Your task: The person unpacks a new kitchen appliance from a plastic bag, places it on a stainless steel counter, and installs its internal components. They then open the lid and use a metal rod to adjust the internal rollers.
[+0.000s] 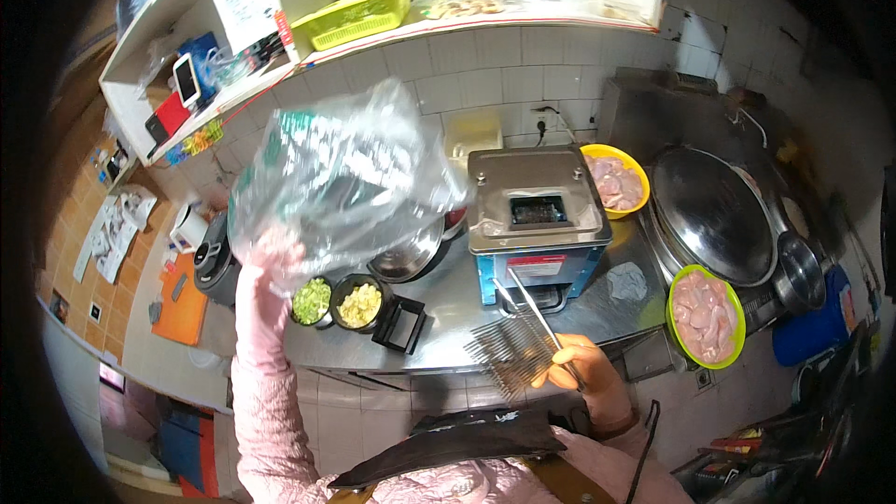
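Steel counter [457, 338], on my feed: left hand [273, 257] pinches a clear bag [350, 182], apparently raised for clearance; right hand [581, 364] grips a toothed metal rack [509, 355] by its handle-like rods [539, 310].

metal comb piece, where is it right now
In the head view, the metal comb piece is just right of centre, in the lower half, held in the right hand below the blue-sided machine.

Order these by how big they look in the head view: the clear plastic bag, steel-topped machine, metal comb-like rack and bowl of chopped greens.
Largest to smallest:
1. Clear plastic bag
2. Steel-topped machine
3. Metal comb-like rack
4. Bowl of chopped greens
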The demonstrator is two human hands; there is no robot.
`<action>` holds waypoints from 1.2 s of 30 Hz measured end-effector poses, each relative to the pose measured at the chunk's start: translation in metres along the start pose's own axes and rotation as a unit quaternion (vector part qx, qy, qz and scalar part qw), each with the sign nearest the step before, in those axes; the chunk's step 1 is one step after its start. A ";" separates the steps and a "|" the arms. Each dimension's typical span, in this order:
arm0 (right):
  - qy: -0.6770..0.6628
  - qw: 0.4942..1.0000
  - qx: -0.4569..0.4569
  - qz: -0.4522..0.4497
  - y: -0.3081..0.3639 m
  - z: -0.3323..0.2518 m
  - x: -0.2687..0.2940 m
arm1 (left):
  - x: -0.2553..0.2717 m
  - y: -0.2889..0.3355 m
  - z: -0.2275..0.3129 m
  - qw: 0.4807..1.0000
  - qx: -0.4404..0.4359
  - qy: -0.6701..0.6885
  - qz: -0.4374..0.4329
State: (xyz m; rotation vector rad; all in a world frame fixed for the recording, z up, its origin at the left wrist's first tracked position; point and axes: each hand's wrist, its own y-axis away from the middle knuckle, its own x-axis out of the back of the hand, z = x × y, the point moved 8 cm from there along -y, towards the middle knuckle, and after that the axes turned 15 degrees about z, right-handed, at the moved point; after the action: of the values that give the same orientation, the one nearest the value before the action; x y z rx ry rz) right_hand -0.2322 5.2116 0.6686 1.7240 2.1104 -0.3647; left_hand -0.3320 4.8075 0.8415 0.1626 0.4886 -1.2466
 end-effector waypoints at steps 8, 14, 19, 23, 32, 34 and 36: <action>-0.043 0.973 0.071 0.216 0.071 -0.011 0.060 | -0.192 -0.113 0.090 0.948 -0.184 0.168 -0.201; -0.155 0.891 0.105 0.413 0.125 -0.001 0.064 | -0.306 -0.239 0.122 0.893 -0.430 0.098 -0.095; -0.072 0.856 0.128 0.495 0.146 -0.005 0.048 | -0.418 -0.349 0.107 0.849 -0.499 -0.169 -0.040; -0.085 0.738 0.212 0.635 0.161 0.010 0.042 | -0.483 -0.436 0.070 0.750 -0.431 -0.498 -0.057; -0.107 0.801 0.150 0.570 0.110 -0.018 0.031 | -0.452 -0.449 0.034 0.908 -0.232 -0.305 -0.169; 0.128 0.738 0.217 0.626 0.110 -0.039 0.030 | -0.448 -0.422 0.046 0.883 -0.319 -0.323 -0.118; 0.261 0.708 0.283 0.592 0.102 -0.053 0.034 | -0.447 -0.388 0.066 0.851 -0.400 -0.330 -0.086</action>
State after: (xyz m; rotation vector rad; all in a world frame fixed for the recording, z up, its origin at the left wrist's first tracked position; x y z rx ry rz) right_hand -0.1455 5.2859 0.7052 3.3924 0.6393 -0.1042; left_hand -0.7806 5.0454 1.1520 -1.0139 0.3804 -1.0880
